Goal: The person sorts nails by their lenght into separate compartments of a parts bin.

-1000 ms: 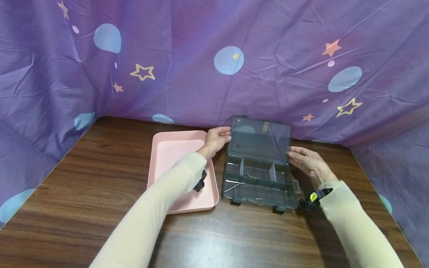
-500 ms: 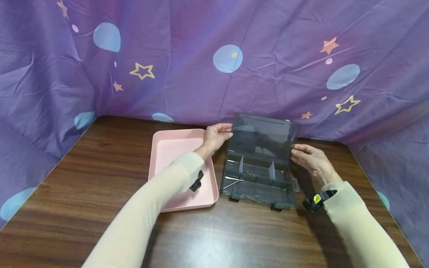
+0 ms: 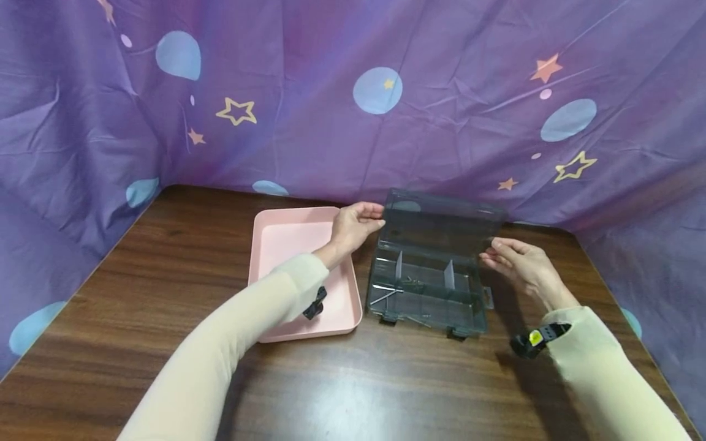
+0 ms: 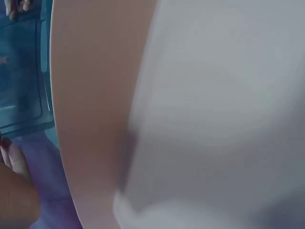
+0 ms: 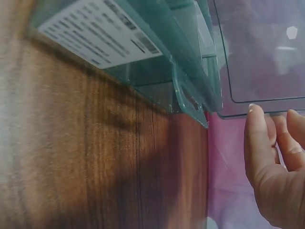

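Observation:
A smoky clear organizer box (image 3: pixel 427 303) stands on the wooden table (image 3: pixel 165 275), its lid (image 3: pixel 441 223) open and leaning back toward the curtain. Thin metal screws (image 3: pixel 405 285) lie in its divided compartments. My left hand (image 3: pixel 377 217) pinches the lid's left edge between thumb and fingers. My right hand (image 3: pixel 496 251) touches the lid's right edge with straight fingertips (image 5: pixel 255 124). In the right wrist view the box (image 5: pixel 143 52) shows a white label, with the lid (image 5: pixel 257 47) beyond it. The left wrist view is mostly blurred sleeve, with a bit of the box (image 4: pixel 24 71).
An empty pink tray (image 3: pixel 292 245) lies just left of the box, under my left forearm. A purple curtain with stars and dots (image 3: pixel 353 92) encloses the table at the back and both sides. Bare wood stretches across the front.
The lid has swung further back, from nearly upright to leaning toward the curtain. Both hands followed its edges, and the right hand drifted slightly right.

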Available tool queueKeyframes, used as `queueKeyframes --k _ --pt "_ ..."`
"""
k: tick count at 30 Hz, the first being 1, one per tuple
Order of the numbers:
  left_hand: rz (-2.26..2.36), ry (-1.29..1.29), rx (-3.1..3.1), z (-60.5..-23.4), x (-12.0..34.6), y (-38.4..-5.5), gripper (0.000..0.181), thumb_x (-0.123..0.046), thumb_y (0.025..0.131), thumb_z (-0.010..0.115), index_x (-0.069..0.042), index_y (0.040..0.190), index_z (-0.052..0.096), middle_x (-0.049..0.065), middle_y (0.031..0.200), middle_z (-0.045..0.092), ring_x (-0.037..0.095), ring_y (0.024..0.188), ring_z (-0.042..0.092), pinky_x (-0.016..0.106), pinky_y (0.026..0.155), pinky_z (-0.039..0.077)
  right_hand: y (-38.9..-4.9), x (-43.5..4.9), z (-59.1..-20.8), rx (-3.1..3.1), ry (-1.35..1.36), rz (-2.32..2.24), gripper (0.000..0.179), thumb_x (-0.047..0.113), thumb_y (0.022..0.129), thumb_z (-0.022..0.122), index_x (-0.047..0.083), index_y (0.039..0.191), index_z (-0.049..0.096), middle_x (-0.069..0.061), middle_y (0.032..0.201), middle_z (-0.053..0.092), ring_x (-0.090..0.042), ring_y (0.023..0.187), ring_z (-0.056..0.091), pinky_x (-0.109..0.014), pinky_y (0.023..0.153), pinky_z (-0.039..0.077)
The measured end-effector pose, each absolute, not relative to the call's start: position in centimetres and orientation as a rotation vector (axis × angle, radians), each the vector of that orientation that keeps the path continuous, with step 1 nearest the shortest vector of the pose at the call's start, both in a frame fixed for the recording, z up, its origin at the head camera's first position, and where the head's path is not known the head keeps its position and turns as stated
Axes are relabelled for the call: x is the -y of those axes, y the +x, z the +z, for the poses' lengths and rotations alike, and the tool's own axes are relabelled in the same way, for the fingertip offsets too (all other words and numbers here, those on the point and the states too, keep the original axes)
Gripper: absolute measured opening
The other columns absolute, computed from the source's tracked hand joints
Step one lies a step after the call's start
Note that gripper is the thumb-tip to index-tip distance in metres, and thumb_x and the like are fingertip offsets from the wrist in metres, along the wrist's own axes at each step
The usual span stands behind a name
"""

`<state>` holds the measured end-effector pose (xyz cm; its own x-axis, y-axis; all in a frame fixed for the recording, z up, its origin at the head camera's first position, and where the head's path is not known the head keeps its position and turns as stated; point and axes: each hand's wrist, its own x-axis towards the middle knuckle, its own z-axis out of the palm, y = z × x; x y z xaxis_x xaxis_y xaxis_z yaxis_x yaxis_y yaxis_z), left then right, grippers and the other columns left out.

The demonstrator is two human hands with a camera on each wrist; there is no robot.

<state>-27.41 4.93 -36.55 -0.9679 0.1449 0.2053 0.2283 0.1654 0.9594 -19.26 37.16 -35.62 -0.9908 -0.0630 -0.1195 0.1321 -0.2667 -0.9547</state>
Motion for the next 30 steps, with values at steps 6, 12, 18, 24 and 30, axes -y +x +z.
queueKeyframes --k 6,12,18,24,30 --pt "-1.947 -0.374 2.339 -36.4 -4.4 -26.3 0.022 -0.001 0.077 0.073 0.000 0.099 0.068 0.014 0.099 0.071 0.025 0.085 0.069 0.018 0.070 0.052 -18.4 -36.7 -35.7 -1.754 0.060 -2.442 0.019 0.000 0.093 0.052 0.005 0.090 0.070 -0.010 0.082 0.071 -0.018 0.079 0.070 -0.024 0.076 0.055" --pt "-2.027 -0.320 2.319 -36.3 -4.2 -25.1 0.021 -0.002 0.077 0.073 -0.001 0.097 0.069 0.014 0.092 0.071 0.007 0.070 0.064 0.015 0.062 0.050 -17.5 -36.3 -35.4 -1.638 0.059 -2.512 0.021 -0.002 0.093 0.050 0.001 0.088 0.070 -0.014 0.082 0.070 -0.022 0.080 0.070 -0.027 0.075 0.055" --pt "-2.227 -0.290 2.316 -36.0 -3.8 -23.9 0.022 -0.001 0.082 0.069 0.001 0.104 0.068 0.017 0.098 0.070 0.007 0.073 0.067 0.024 0.071 0.056 -16.2 -36.4 -35.3 -1.495 -0.019 -2.535 0.027 -0.003 0.097 0.042 -0.004 0.092 0.068 -0.018 0.089 0.069 -0.026 0.086 0.069 -0.031 0.080 0.055" --pt "-2.350 -0.307 2.394 -35.7 -3.1 -22.7 0.028 -0.004 0.090 0.060 0.003 0.117 0.062 0.023 0.105 0.066 0.025 0.088 0.070 0.034 0.080 0.054 -15.0 -36.8 -35.5 -1.384 -0.080 -2.491 0.034 -0.004 0.099 0.034 -0.006 0.096 0.067 -0.020 0.096 0.069 -0.027 0.094 0.068 -0.032 0.084 0.053" --pt "-2.429 -0.388 2.477 -35.6 -2.1 -21.6 0.035 -0.014 0.097 0.051 0.007 0.124 0.055 0.026 0.115 0.062 0.031 0.102 0.064 0.032 0.085 0.052 -14.1 -37.1 -36.1 -1.356 -0.143 -2.437 0.034 -0.001 0.099 0.034 -0.002 0.106 0.067 -0.016 0.106 0.068 -0.026 0.099 0.066 -0.030 0.088 0.052"
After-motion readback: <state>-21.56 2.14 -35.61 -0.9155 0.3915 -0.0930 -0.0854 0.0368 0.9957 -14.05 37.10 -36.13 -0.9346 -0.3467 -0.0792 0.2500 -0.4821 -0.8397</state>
